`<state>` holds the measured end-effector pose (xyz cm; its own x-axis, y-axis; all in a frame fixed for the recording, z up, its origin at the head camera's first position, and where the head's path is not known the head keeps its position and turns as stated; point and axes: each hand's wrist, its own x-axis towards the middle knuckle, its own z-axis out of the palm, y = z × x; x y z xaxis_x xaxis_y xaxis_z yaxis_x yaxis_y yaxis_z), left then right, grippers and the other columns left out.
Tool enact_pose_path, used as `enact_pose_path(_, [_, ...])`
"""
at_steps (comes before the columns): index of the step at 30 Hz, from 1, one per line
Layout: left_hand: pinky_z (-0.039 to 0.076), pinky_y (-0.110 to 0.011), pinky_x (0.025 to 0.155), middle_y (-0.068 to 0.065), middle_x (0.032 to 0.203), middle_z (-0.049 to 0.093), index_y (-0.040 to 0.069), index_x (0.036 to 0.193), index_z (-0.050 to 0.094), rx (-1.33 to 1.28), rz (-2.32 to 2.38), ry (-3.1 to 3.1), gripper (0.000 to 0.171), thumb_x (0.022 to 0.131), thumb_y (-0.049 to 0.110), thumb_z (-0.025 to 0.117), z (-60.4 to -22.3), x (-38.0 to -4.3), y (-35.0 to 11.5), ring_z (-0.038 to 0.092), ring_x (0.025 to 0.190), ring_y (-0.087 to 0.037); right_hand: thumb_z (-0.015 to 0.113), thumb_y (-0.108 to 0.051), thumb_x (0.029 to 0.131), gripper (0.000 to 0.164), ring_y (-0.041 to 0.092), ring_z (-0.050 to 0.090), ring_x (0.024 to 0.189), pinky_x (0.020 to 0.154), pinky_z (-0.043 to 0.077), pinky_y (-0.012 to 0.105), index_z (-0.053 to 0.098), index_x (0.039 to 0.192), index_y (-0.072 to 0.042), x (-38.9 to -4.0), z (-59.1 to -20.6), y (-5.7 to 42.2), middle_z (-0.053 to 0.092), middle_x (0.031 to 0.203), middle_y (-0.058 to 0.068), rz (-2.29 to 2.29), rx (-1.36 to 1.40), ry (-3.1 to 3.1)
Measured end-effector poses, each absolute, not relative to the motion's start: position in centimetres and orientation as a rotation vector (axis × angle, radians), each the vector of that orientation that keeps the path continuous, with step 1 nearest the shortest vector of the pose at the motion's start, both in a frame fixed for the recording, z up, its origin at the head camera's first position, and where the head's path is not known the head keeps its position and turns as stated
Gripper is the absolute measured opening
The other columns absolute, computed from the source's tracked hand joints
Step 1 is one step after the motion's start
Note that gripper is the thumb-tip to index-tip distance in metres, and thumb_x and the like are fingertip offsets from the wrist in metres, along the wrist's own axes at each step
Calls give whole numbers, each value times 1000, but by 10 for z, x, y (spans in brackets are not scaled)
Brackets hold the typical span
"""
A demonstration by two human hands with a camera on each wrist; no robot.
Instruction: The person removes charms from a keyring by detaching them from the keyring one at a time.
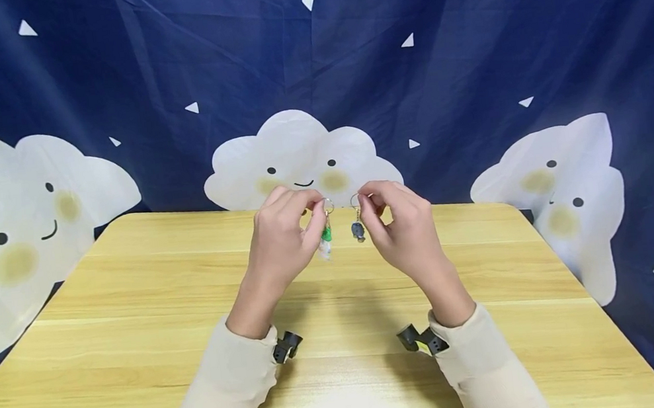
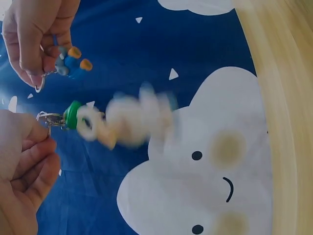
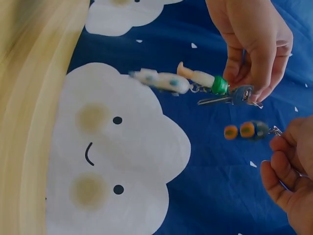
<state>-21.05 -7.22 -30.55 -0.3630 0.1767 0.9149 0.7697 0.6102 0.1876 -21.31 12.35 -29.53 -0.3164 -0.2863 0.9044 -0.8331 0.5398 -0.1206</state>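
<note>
Above the table, my left hand [image 1: 284, 238] pinches a metal key ring [image 1: 329, 206] between thumb and finger. From it hang a green piece [image 3: 220, 85] with a pale figure part, a white charm with bluish spots [image 3: 168, 82] and a key [image 3: 240, 95]. The white charm is blurred in the left wrist view. Level with it, my right hand [image 1: 404, 226] pinches the ring [image 1: 354, 200] of a small keychain with a blue-grey figure [image 1: 358, 230]. Two orange ends [image 3: 247, 129] show on that figure in the right wrist view. A gap separates the two rings.
Below the hands lies a light wood table [image 1: 139, 356]. Behind it hangs a dark blue cloth [image 1: 263, 51] printed with white smiling clouds [image 1: 297, 147] and small triangles. Each wrist wears a small black camera [image 1: 287, 346].
</note>
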Motion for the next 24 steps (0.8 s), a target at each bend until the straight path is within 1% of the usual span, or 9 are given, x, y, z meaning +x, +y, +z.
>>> enact_pose_path(6, [54, -34, 65, -12, 82, 74, -1, 89, 72, -754, -751, -1887, 9, 92, 0, 64, -304, -210, -72, 62, 76, -26, 65, 4, 93, 4, 18, 59, 66, 52, 43, 27, 67, 96, 3, -212, -292, 126, 65, 76, 10, 751, 915, -1862])
enact_pose_path(15, [52, -34, 62, -12, 81, 74, -2, 90, 73, -737, -763, -1876, 7, 90, -2, 65, -303, -211, -76, 61, 76, -27, 66, 3, 93, 4, 18, 61, 66, 49, 43, 26, 68, 97, 2, -214, -291, 130, 66, 76, 9, 757, 897, -1914])
enact_pose_path(20, [52, -34, 64, -12, 82, 74, -2, 90, 73, -740, -761, -1891, 7, 91, 0, 66, -302, -209, -77, 61, 77, -27, 66, -2, 97, 3, 17, 66, 68, 59, 53, 32, 69, 98, -2, -217, -293, 136, 71, 80, 7, 764, 896, -2168])
enact_pose_path(22, [51, -34, 64, -12, 82, 74, -2, 91, 73, -741, -764, -1897, 7, 92, 0, 66, -302, -208, -77, 61, 77, -26, 66, -5, 99, 3, 16, 65, 67, 62, 54, 33, 69, 98, -4, -220, -296, 138, 72, 81, 6, 755, 890, -2303])
enact_pose_path(24, [51, -34, 63, -12, 82, 74, -2, 90, 73, -740, -767, -1898, 7, 91, 0, 66, -302, -208, -76, 61, 76, -26, 66, -7, 99, 4, 14, 62, 63, 60, 52, 33, 69, 98, -5, -224, -302, 140, 72, 80, 5, 730, 889, -2420])
